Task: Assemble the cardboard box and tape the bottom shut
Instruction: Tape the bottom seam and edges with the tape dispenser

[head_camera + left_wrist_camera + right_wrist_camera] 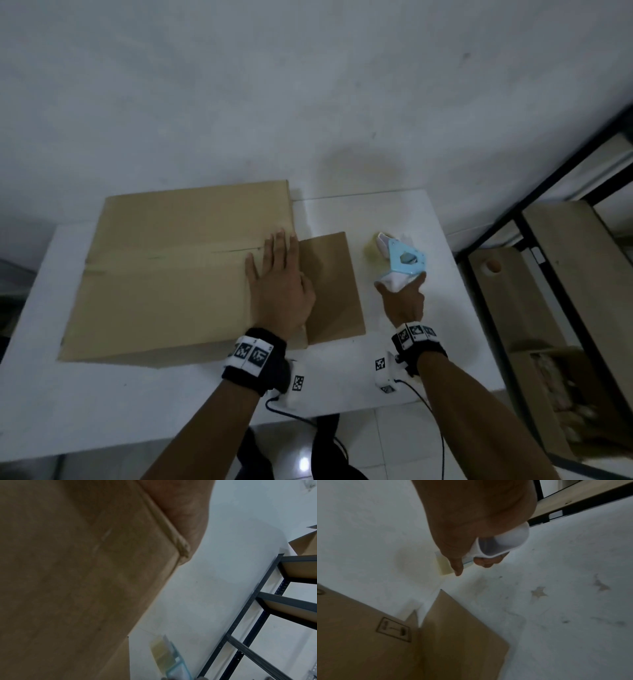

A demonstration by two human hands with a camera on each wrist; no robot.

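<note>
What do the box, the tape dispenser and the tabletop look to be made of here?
Box: matte brown corrugated cardboard, judging by its layered cut edge. Tape dispenser: smooth plastic, light blue plate and white handle, carrying a yellowish translucent roll. Tabletop: white, smooth, scuffed; probably laminate or painted board.

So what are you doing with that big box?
A person is closing up a brown cardboard box on a white table. Their left hand presses flat on the folded flaps near the middle seam, while their right hand grips a light blue and white tape dispenser beside the box. No tape is visibly on the seam yet.
</note>
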